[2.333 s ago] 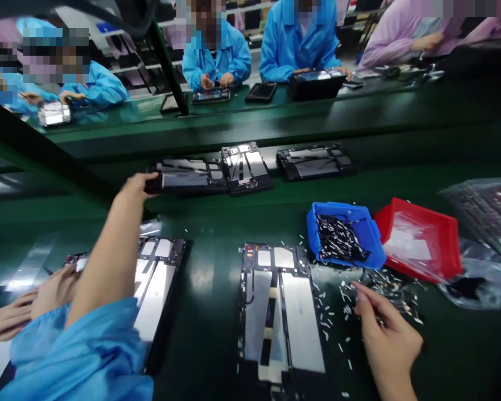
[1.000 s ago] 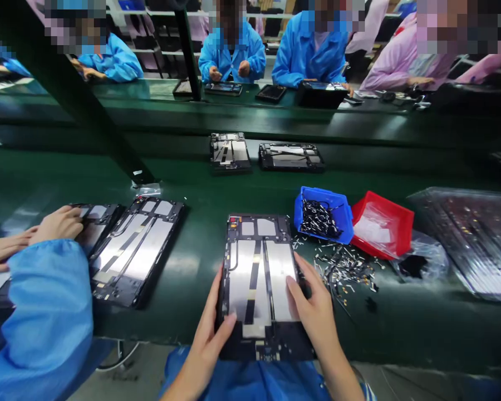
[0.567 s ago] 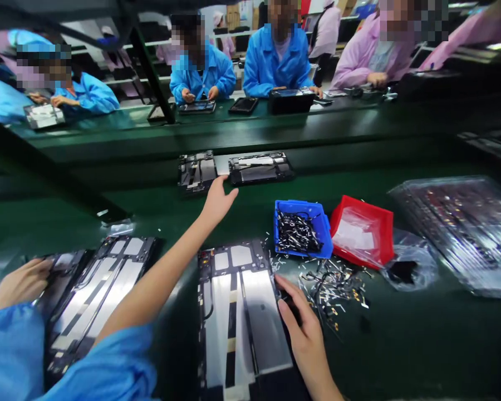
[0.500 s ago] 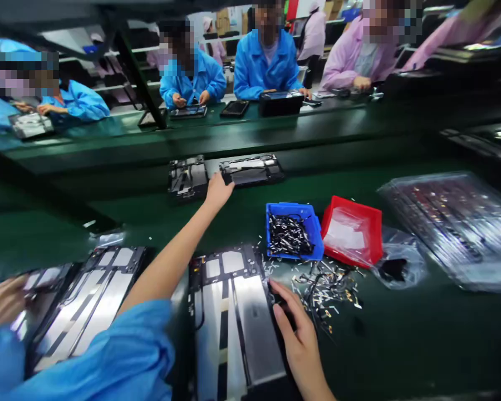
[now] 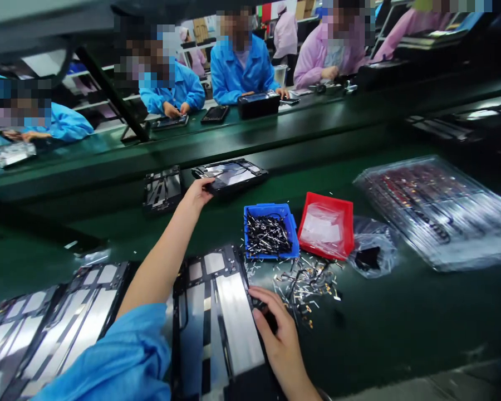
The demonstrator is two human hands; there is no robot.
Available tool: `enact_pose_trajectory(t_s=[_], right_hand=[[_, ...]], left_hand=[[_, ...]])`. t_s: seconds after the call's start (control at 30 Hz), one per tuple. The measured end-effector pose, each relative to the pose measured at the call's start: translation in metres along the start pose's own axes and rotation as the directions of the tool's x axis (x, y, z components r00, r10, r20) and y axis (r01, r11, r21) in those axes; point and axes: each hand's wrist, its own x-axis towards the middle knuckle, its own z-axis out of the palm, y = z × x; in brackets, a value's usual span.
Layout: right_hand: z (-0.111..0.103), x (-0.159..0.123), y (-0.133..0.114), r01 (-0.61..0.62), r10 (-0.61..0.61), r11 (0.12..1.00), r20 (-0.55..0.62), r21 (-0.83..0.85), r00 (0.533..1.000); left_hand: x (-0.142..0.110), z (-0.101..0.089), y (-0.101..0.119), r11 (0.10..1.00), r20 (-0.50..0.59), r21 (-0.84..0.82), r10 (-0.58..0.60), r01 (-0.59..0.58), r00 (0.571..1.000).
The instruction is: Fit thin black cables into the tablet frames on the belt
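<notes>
Shiny metallic panel [image 5: 237, 317]; smooth plastic blue bin [image 5: 267, 209].

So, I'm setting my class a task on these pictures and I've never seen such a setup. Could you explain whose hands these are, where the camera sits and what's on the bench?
There is no machine here: the bare hands belong to a person wearing one camera on their head, so every picture looks forward and down from there.

The left hand grips the near left corner of a far tablet, its inside showing. The right hand is at the right edge of a near tablet; whether it grips is hard to tell.

On the green bench are a blue box of small cables, a red box holding clear plastic, and a loose pile of parts. Across from it, co-workers handle things too.
</notes>
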Motion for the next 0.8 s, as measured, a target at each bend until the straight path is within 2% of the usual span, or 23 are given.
enact_pose_trajectory(t_s=[0.1,0.2,0.3,0.37,0.4,0.47,0.53,0.57,0.6,0.63,0.7,0.73,0.77,0.8], right_hand=[[-0.002,0.001,-0.002,0.007,-0.005,0.999,-0.035,0.033,0.999],[0.0,0.011,-0.021,-0.047,0.056,0.985,-0.054,0.165,0.997],[0.008,0.023,-0.058,-0.159,0.129,0.884,0.098,0.439,0.987],[0.014,0.025,-0.082,-0.22,0.184,0.82,0.12,0.529,0.976],[0.016,0.024,-0.091,-0.238,0.214,0.802,0.109,0.547,0.971],[0.016,0.019,-0.099,-0.285,0.272,0.793,0.105,0.539,0.957],[0.011,0.014,-0.096,-0.349,0.314,0.804,0.155,0.481,0.937],[0.008,0.013,-0.091,-0.372,0.323,0.817,0.186,0.441,0.928],[0.006,0.012,-0.086,-0.383,0.324,0.833,0.211,0.399,0.922],[0.005,0.012,-0.08,-0.387,0.32,0.85,0.234,0.357,0.918],[0.005,0.014,-0.07,-0.388,0.31,0.876,0.283,0.285,0.908],[0.006,0.015,-0.066,-0.39,0.307,0.885,0.309,0.254,0.9],[0.007,0.016,-0.062,-0.387,0.305,0.895,0.329,0.222,0.894],[0.008,0.018,-0.059,-0.37,0.297,0.911,0.33,0.183,0.896]], left_hand=[[-0.064,-0.019,0.004,0.991,-0.044,-0.044,0.121,-0.123,0.992],[-0.153,-0.053,-0.01,0.966,-0.061,-0.088,0.238,-0.242,0.969],[-0.241,-0.085,-0.055,0.914,-0.081,-0.13,0.376,-0.384,0.923],[-0.282,-0.106,-0.093,0.918,-0.096,-0.114,0.371,-0.38,0.924],[-0.296,-0.117,-0.11,0.932,-0.053,-0.086,0.35,-0.353,0.935],[-0.31,-0.147,-0.134,0.961,0.114,0.023,0.273,-0.277,0.955],[-0.313,-0.185,-0.14,0.954,0.31,0.185,0.169,-0.234,0.936],[-0.312,-0.205,-0.138,0.936,0.338,0.242,0.167,-0.257,0.926],[-0.31,-0.224,-0.134,0.912,0.301,0.27,0.224,-0.308,0.927],[-0.306,-0.24,-0.13,0.884,0.22,0.281,0.32,-0.374,0.921],[-0.297,-0.257,-0.124,0.818,0.032,0.281,0.514,-0.502,0.857],[-0.291,-0.258,-0.124,0.8,-0.017,0.28,0.557,-0.531,0.83],[-0.285,-0.254,-0.126,0.806,-0.021,0.269,0.552,-0.527,0.834],[-0.28,-0.247,-0.13,0.833,-0.001,0.249,0.51,-0.494,0.86]])
